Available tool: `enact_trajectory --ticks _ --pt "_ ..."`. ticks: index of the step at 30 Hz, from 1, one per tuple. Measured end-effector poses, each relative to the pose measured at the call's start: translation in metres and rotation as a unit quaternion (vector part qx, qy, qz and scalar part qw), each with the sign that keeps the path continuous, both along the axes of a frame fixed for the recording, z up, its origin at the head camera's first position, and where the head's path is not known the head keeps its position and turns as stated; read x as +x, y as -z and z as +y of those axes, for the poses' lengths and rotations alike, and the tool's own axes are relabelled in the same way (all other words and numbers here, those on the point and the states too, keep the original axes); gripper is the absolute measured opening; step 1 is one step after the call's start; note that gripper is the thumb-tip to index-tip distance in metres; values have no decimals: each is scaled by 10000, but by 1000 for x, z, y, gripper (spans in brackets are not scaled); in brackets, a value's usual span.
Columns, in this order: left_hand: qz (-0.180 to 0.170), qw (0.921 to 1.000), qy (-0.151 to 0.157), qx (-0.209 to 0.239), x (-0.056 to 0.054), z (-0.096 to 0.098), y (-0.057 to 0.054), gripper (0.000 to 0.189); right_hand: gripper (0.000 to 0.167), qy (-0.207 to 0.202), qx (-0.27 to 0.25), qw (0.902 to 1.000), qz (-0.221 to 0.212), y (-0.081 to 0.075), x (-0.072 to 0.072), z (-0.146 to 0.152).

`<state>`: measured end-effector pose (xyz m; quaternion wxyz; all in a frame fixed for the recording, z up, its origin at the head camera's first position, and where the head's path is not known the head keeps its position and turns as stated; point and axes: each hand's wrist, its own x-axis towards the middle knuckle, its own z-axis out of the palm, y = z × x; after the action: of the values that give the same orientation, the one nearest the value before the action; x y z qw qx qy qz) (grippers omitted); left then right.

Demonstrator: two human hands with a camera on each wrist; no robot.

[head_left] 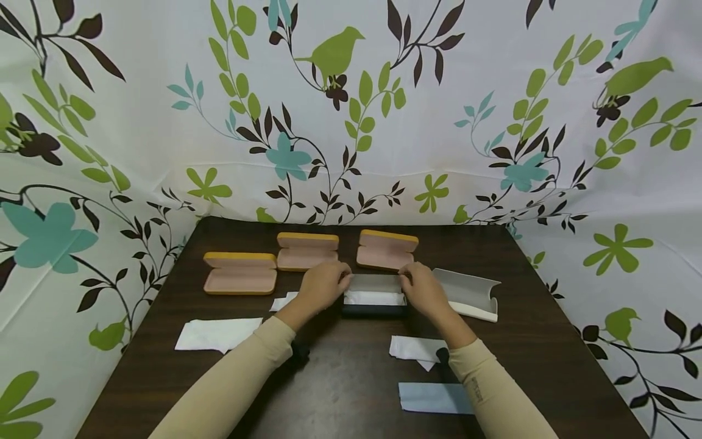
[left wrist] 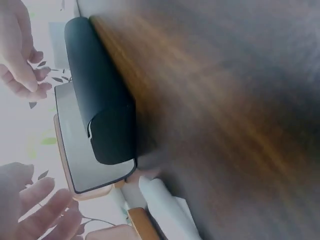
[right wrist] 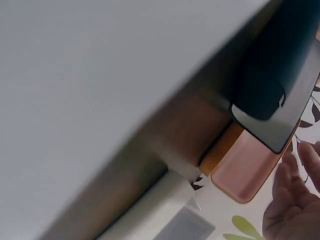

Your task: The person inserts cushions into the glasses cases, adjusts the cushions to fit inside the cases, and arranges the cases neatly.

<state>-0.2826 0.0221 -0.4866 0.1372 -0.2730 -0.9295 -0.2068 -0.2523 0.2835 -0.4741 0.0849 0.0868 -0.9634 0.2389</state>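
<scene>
A dark eyeglass case stands with its lid up at the middle of the table, showing a grey lining. Folded white cloth lies inside it. My left hand is at the left corner of the raised lid, and my right hand is at the right corner. In the left wrist view, the fingers of the left hand are loosely bent beside the lid, holding nothing. The right wrist view shows relaxed fingers near the lid's edge.
Three open orange cases with pink linings, the left one nearest, stand behind. An open cream case with grey lining is at the right. White cloths lie left and right; a light blue cloth lies near the front right. A patterned curtain hangs behind.
</scene>
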Motion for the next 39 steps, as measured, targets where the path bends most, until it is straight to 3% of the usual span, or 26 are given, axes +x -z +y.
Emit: enact_trajectory --ticks 3,6,9,12,16,20,25,28,32,39 --pt "-194 9996 80 -169 -3 -1 -2 47 33 -154 53 9995 -254 -2 -2 3" --pt "-688 9960 264 -503 -3 -2 0 78 47 -470 150 9956 -793 -2 -4 7" --pt "-1243 9885 466 -728 0 -1 0 94 51 -745 224 9902 -1157 0 -4 10" --pt "-1450 9845 541 -820 7 -1 -2 98 49 -820 332 9886 -1221 -1 0 10" --pt "-1217 9855 646 -992 21 -4 -5 97 45 -874 513 9893 -1048 -5 11 7" --pt "-730 9858 857 -1242 41 -12 -4 92 43 -984 737 9884 -896 -7 34 3" --pt "-230 9714 1302 -1975 64 -24 4 90 50 -1299 1294 9764 -1141 0 76 1" --pt "-76 9664 1412 -2147 71 -27 8 92 56 -1362 1670 9710 -1037 5 91 2" --pt "-40 9684 1384 -2074 75 -26 8 90 55 -1359 1697 9731 -760 4 94 0" --pt "-318 9653 1340 -2217 77 -27 6 90 55 -1437 1471 9721 -1124 2 90 -2"
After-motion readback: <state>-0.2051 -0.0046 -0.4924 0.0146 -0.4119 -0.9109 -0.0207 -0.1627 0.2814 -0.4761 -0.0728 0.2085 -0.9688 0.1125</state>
